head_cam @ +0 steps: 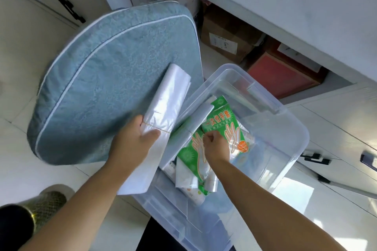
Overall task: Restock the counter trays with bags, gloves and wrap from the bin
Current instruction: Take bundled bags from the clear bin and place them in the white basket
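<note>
this looks like the picking-out step, with supplies being gathered from the clear bin on the floor and nothing yet at the counter trays, which are out of view. the left hand is wrapped around a bundle of bags, thumb on top, and holds it over the bin's left edge, in front of a blue cushion. the bundle is white, thin and glossy, folded flat and tied across with a thin band just by the thumb. the right hand is down inside the bin, fingers curled, pinching the edge of a green glove packet printed with hand outlines; more green packets and pale rolls lie beneath it, too jumbled to name. next, i judge, the packet must be lifted clear of the bin wall without dragging the slippery pile, then both loads carried up to the counter on the far side.
</note>
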`<state>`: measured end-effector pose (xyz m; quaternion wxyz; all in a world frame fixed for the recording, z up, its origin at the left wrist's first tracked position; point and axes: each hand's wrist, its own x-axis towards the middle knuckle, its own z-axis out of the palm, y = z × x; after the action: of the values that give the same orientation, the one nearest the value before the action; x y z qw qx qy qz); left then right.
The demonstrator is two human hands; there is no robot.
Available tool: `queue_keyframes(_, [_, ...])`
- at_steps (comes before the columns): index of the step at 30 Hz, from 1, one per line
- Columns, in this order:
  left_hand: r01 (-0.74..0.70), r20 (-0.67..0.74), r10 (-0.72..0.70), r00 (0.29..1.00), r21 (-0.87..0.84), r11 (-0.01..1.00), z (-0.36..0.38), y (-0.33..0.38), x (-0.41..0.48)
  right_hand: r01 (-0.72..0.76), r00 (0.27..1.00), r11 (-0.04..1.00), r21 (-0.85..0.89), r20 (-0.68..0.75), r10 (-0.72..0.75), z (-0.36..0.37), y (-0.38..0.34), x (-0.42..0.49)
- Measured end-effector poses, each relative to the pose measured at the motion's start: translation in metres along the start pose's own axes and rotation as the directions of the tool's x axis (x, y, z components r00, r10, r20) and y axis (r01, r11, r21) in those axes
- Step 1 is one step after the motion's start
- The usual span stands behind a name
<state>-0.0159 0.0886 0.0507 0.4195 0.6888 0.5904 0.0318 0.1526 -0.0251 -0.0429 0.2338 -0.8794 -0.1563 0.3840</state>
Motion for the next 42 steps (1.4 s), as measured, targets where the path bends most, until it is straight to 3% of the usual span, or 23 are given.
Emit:
queue_keyframes(6, [0.024,-0.024,-0.023,0.999,0.059,0.998,0.009,-0.016,0.014,-0.131,0.987,0.991,-0.007,0.090,0.131,0.069,0.004,0.037])
queue_keyframes(13, [-0.024,-0.059,0.027,0.998,0.052,0.998,0.012,-0.020,0.017,-0.211,0.976,0.977,0.004,-0.061,0.211,0.092,-0.004,0.039])
queue_keyframes(17, [-0.068,-0.040,0.070,0.997,0.054,0.996,0.009,-0.016,0.010,-0.203,0.972,0.972,0.121,-0.098,0.215,0.073,0.000,0.023])
queue_keyframes(23, [-0.082,-0.021,0.085,0.996,0.108,0.991,0.001,0.012,-0.019,-0.119,0.977,0.958,0.263,-0.140,0.160,-0.002,0.008,-0.028])
queue_keyframes(30, [-0.184,-0.076,0.193,0.978,0.112,0.977,0.008,0.079,-0.071,0.113,0.981,0.946,0.305,-0.187,-0.057,-0.123,0.022,-0.088])
queue_keyframes(36, [-0.293,-0.143,0.298,0.944,0.060,0.954,0.041,0.166,-0.131,0.348,0.927,0.854,0.387,-0.280,-0.251,-0.247,0.040,-0.127])
queue_keyframes(42, [-0.399,-0.182,0.383,0.905,-0.055,0.915,0.090,0.270,-0.196,0.540,0.826,0.743,0.396,-0.420,-0.376,-0.381,0.071,-0.152])
